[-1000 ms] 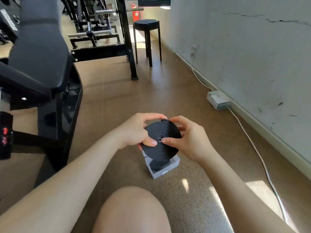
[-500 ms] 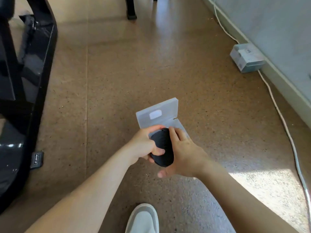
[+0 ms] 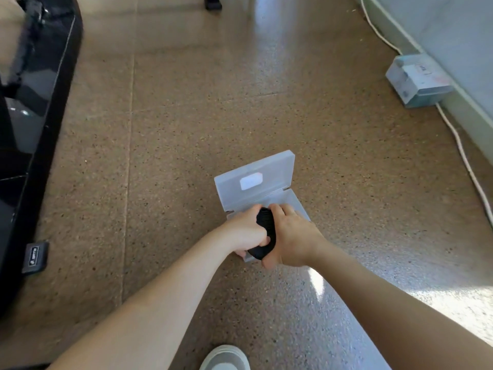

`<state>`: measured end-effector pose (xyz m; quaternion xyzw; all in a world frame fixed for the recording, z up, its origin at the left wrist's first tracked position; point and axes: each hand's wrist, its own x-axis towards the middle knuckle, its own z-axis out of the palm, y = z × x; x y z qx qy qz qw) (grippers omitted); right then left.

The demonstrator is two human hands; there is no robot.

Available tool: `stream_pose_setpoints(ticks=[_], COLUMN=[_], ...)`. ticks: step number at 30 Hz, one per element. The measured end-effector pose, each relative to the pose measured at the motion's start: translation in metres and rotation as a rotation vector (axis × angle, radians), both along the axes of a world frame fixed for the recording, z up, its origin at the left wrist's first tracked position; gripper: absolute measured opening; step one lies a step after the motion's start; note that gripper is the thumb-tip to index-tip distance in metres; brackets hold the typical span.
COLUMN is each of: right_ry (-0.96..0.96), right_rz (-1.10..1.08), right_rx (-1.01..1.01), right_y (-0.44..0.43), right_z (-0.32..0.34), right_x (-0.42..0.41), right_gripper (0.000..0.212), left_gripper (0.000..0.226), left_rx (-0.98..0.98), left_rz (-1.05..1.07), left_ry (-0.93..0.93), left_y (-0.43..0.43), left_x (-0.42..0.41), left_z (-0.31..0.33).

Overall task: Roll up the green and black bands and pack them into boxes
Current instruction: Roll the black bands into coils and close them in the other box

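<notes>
Tightly coiled, the black band shows ribbed edge-on layers.

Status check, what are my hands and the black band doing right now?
Left hand and right hand both clamped on the rolled black band. Roll held on edge over the open clear box, lid up. Nothing in the way.

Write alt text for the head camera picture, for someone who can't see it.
Two bare hands, left hand and right hand, press a rolled black band on edge into an open clear plastic box on a speckled brown floor. Its lid stands open behind.
</notes>
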<state>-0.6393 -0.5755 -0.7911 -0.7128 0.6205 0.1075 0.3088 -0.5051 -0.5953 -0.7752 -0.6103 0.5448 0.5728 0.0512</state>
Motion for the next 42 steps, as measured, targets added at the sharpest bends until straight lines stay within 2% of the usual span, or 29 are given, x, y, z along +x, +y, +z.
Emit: stream_pose_setpoints(ticks=[2, 4, 6, 9, 12, 15, 19, 24, 29, 32, 37, 42], right_ry=[0.004, 0.006, 0.018, 0.036, 0.041, 0.037, 0.058, 0.110, 0.323, 0.472, 0.394, 0.294], right_rz=[-0.006, -0.014, -0.025, -0.058, -0.100, -0.136, -0.228, -0.309, -0.088, 0.090, 0.062, -0.028], right_rx=[0.034, 0.062, 0.085, 0.112, 0.140, 0.152, 0.112, 0.060, 0.039, -0.044, -0.136, -0.332], right_y=[-0.006, -0.013, -0.018, -0.022, -0.025, -0.027, -0.024, -0.020, -0.019, -0.019, -0.009, 0.004], right_z=[-0.004, -0.006, -0.008, -0.011, -0.012, -0.015, -0.020, -0.027, -0.024, -0.020, -0.022, -0.022], right_x=[-0.001, 0.000, 0.001, 0.003, 0.004, 0.006, 0.006, 0.012, 0.013, 0.011, 0.000, -0.013], right_gripper=[0.089, 0.083, 0.080, 0.080, 0.085, 0.091, 0.090, 0.099, 0.109, 0.106, 0.105, 0.080], left_gripper=[0.044, 0.030, 0.028, 0.036, 0.042, 0.048, 0.033, 0.024, 0.022, 0.019, 0.014, 0.018], left_rx=[-0.163, -0.425, -0.553, -0.400, -0.337, -0.483, -0.625, -0.693, -0.704, -0.707, -0.724, -0.725], left_rz=[-0.199, -0.380, -0.402, -0.327, -0.332, -0.350, -0.377, -0.407, -0.473, -0.492, -0.509, -0.508], left_ry=[-0.195, -0.394, -0.331, -0.068, -0.006, -0.075, -0.241, -0.360, -0.411, -0.434, -0.467, -0.486], left_y=[-0.001, 0.003, 0.006, 0.004, 0.005, 0.007, 0.007, 0.005, 0.005, 0.005, 0.005, 0.005], left_x=[-0.003, -0.002, 0.004, 0.023, 0.033, 0.031, 0.023, 0.015, 0.011, 0.009, 0.004, 0.002], left_z=[0.000, 0.000, -0.007, -0.015, -0.019, -0.027, -0.033, -0.036, -0.033, -0.031, -0.030, -0.031])
